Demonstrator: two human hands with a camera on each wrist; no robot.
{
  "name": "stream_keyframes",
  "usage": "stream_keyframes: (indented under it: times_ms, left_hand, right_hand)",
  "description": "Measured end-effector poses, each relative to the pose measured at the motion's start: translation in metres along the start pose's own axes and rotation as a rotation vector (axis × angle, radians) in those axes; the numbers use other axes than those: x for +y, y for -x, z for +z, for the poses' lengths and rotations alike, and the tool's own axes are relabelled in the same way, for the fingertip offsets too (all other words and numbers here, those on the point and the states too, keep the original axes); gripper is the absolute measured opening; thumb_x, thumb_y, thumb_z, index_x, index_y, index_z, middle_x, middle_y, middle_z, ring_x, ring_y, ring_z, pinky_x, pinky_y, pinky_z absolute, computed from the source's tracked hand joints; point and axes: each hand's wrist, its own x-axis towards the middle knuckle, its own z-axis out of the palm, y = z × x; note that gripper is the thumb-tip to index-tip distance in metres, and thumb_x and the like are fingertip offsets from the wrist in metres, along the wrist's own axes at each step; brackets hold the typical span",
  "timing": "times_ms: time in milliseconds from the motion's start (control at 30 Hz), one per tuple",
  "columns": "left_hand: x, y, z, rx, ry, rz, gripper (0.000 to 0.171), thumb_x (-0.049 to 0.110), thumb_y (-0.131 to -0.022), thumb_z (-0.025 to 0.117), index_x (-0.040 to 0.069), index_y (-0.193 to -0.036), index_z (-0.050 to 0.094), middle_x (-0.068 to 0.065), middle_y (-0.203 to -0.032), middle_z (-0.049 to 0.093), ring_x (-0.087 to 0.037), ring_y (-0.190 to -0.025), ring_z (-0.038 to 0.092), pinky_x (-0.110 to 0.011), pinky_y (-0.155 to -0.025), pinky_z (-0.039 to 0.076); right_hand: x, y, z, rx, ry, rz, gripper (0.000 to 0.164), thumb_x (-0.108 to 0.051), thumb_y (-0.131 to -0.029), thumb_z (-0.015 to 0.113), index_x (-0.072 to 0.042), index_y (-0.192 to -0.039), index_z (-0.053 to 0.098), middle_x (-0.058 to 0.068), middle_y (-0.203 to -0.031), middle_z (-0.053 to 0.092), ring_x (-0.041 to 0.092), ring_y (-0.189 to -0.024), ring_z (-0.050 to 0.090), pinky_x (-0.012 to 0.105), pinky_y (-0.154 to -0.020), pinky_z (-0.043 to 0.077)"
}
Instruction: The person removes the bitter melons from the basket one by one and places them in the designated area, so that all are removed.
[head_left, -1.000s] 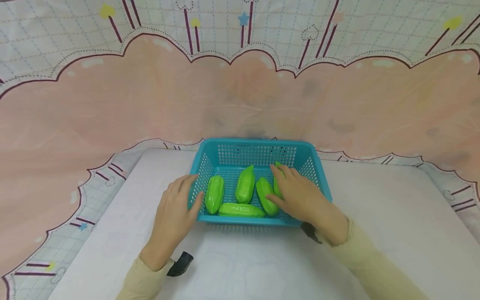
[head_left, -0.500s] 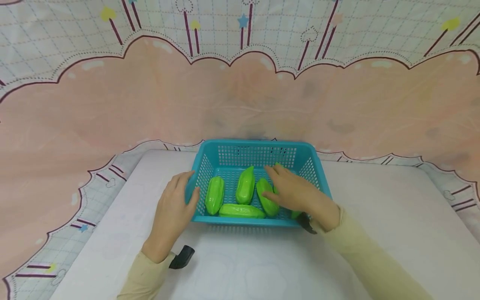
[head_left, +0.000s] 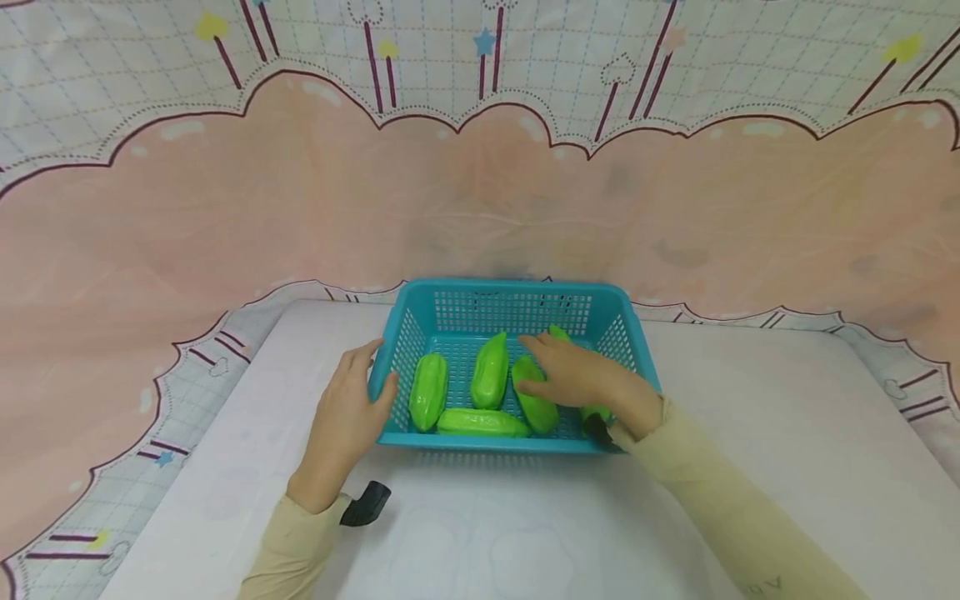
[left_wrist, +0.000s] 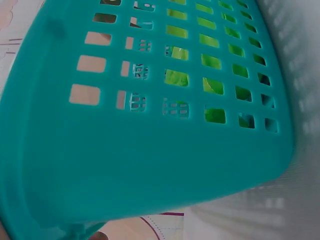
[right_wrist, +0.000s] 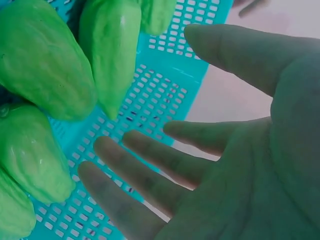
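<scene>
A teal plastic basket (head_left: 517, 285) stands at the back middle of the table, holding several glossy green pepper-like vegetables (head_left: 491, 371). My left hand (head_left: 341, 425) is at the basket's left side, thumb and fingers about its rim with the fingers fairly straight; whether it presses the rim is unclear. The left wrist view shows mostly the basket's perforated wall (left_wrist: 150, 160). Over the right part of the basket is my right hand (head_left: 577, 373), above the vegetables. Its straight, spread fingers (right_wrist: 155, 155) hold nothing in the right wrist view. It partly hides vegetables at the right end.
The white table (head_left: 487, 517) extends in front and to both sides. Behind it hangs a pink and white patterned cloth (head_left: 480, 200). A black wrist device (head_left: 365, 503) sits below my left sleeve.
My right hand has moved left over the basket, uncovering more of the vegetables at the right end. My left hand has shifted slightly left. The vegetables show no clear movement.
</scene>
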Motion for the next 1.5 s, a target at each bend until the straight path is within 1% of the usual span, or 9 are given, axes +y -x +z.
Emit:
stream_keyframes:
  times_ms: [200, 333, 533, 733, 867, 1067, 1267, 1367, 1500]
  left_hand:
    - [-0.007, -0.002, 0.001, -0.083, 0.162, -0.110, 0.061, 0.020, -0.103, 0.048, 0.002, -0.155, 0.023, -0.026, -0.148, 0.043, -0.044, -0.132, 0.048, -0.058, -0.101, 0.044]
    - [-0.010, -0.003, 0.003, -0.132, 0.269, -0.163, 0.061, 0.020, -0.105, 0.044, 0.004, -0.157, 0.018, -0.028, -0.150, 0.039, -0.046, -0.134, 0.044, -0.058, -0.103, 0.042]
    - [-0.013, -0.002, 0.004, -0.162, 0.321, -0.212, 0.060, 0.026, -0.106, 0.041, 0.005, -0.157, 0.017, -0.029, -0.151, 0.037, -0.048, -0.136, 0.042, -0.061, -0.100, 0.043]
    - [-0.012, 0.000, 0.005, -0.176, 0.358, -0.241, 0.058, 0.031, -0.107, 0.037, 0.006, -0.156, 0.021, -0.030, -0.150, 0.038, -0.050, -0.135, 0.042, -0.063, -0.098, 0.043]
    - [-0.012, 0.000, 0.006, -0.189, 0.430, -0.274, 0.057, 0.033, -0.107, 0.038, 0.008, -0.156, 0.022, -0.028, -0.150, 0.040, -0.048, -0.133, 0.046, -0.061, -0.099, 0.043]
    - [-0.013, 0.001, 0.010, -0.164, 0.507, -0.267, 0.055, 0.030, -0.107, 0.040, 0.017, -0.157, 0.022, -0.028, -0.150, 0.039, -0.048, -0.136, 0.042, -0.065, -0.103, 0.038]
    - [-0.016, 0.001, 0.012, -0.144, 0.512, -0.241, 0.052, 0.028, -0.108, 0.040, 0.020, -0.157, 0.025, -0.026, -0.147, 0.043, -0.046, -0.133, 0.047, -0.063, -0.103, 0.039]
    - [-0.016, 0.001, 0.011, -0.141, 0.509, -0.241, 0.052, 0.028, -0.107, 0.040, 0.020, -0.157, 0.026, -0.025, -0.145, 0.045, -0.044, -0.130, 0.049, -0.062, -0.102, 0.040]
    - [-0.016, 0.000, 0.012, -0.139, 0.512, -0.248, 0.051, 0.026, -0.107, 0.040, 0.020, -0.156, 0.027, -0.025, -0.138, 0.052, -0.040, -0.121, 0.056, -0.057, -0.098, 0.044]
  right_hand:
    - [0.000, -0.007, -0.002, -0.060, -0.027, 0.019, 0.074, -0.035, -0.101, 0.055, 0.003, -0.155, 0.020, 0.026, -0.159, 0.024, 0.045, -0.149, 0.016, 0.055, -0.118, 0.019]
    - [0.002, -0.010, -0.001, -0.087, -0.034, 0.034, 0.075, -0.037, -0.101, 0.055, 0.000, -0.157, 0.019, 0.024, -0.160, 0.024, 0.043, -0.149, 0.015, 0.056, -0.117, 0.019]
    - [0.003, -0.015, 0.000, -0.125, -0.026, 0.052, 0.076, -0.038, -0.101, 0.055, -0.002, -0.157, 0.018, 0.023, -0.160, 0.024, 0.040, -0.149, 0.020, 0.054, -0.117, 0.022]
    - [0.004, -0.022, 0.000, -0.141, -0.010, 0.027, 0.075, -0.036, -0.101, 0.055, 0.002, -0.155, 0.021, 0.022, -0.159, 0.029, 0.039, -0.148, 0.024, 0.051, -0.118, 0.023]
    - [0.006, -0.026, 0.001, -0.149, 0.001, 0.024, 0.072, -0.034, -0.101, 0.055, 0.005, -0.154, 0.025, 0.022, -0.158, 0.031, 0.038, -0.147, 0.028, 0.049, -0.118, 0.024]
    - [0.008, -0.030, 0.002, -0.161, 0.029, 0.027, 0.068, -0.033, -0.101, 0.057, 0.007, -0.150, 0.032, 0.025, -0.153, 0.039, 0.039, -0.142, 0.036, 0.050, -0.115, 0.029]
    - [0.007, -0.034, 0.003, -0.161, 0.058, 0.015, 0.063, -0.031, -0.099, 0.060, 0.008, -0.145, 0.041, 0.023, -0.142, 0.052, 0.037, -0.134, 0.047, 0.048, -0.111, 0.037]
    - [0.007, -0.037, 0.005, -0.149, 0.080, 0.016, 0.058, -0.031, -0.097, 0.063, 0.007, -0.139, 0.048, 0.019, -0.130, 0.060, 0.033, -0.124, 0.054, 0.046, -0.106, 0.042]
    - [0.006, -0.043, 0.009, -0.141, 0.068, 0.038, 0.051, -0.029, -0.095, 0.066, 0.005, -0.132, 0.055, 0.016, -0.124, 0.063, 0.033, -0.126, 0.052, 0.047, -0.107, 0.041]
